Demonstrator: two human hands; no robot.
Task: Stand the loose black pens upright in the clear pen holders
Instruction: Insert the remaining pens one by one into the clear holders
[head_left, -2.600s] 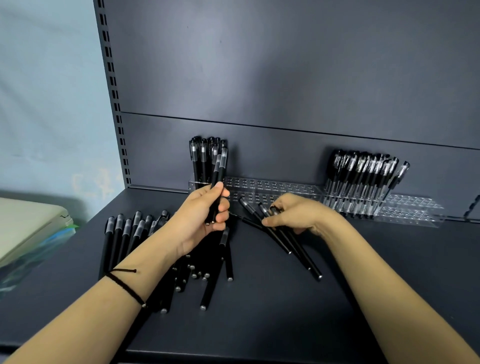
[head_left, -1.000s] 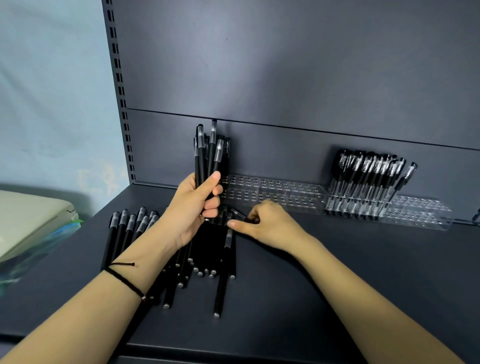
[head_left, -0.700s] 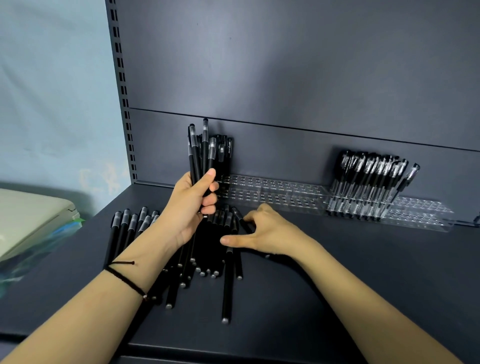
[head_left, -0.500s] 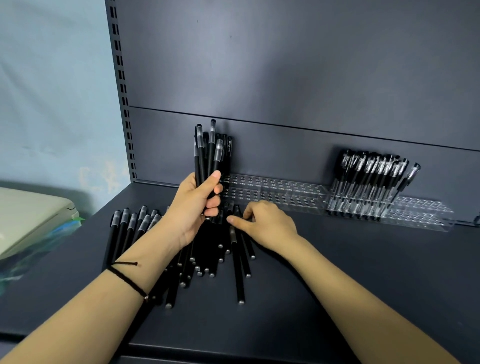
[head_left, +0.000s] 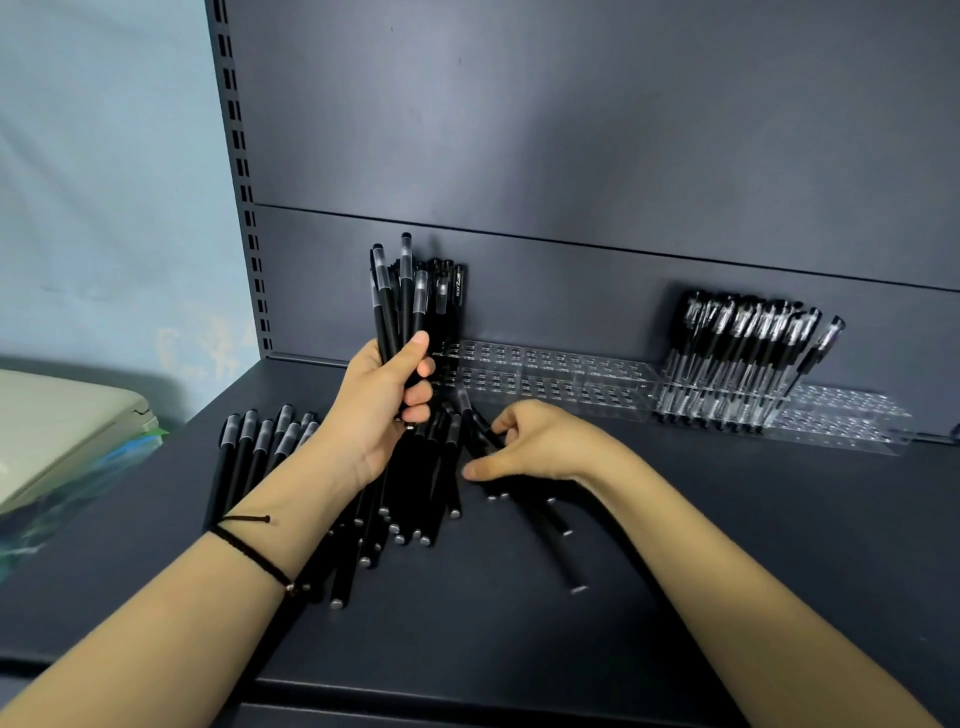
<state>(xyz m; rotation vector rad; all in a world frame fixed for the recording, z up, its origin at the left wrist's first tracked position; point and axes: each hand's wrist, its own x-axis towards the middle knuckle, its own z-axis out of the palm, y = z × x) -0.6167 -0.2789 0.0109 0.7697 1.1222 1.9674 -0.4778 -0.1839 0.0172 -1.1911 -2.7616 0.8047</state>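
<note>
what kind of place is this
Probably a shop's stationery display being stocked: a dark metal shelf with a slotted upright, clear pen holders along its back, and many identical loose black pens piled in front.

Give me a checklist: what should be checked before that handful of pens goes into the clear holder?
1. Grip on the bundle: ok. The left hand wraps its fingers round the bundle of pens, held upright.
2. Bundle evened up: not ok. The pen tops stand at uneven heights.
3. Lower ends lined up: cannot tell, the hand hides them.
4. Free holes: ok. The clear holder is bare between the bundle and the standing pens at its right.
5. Second hand free to guide: not ok. The right hand curls its fingers over a pen from the pile.
6. Pile used up: not ok. Many loose pens lie flat on the shelf.
</note>
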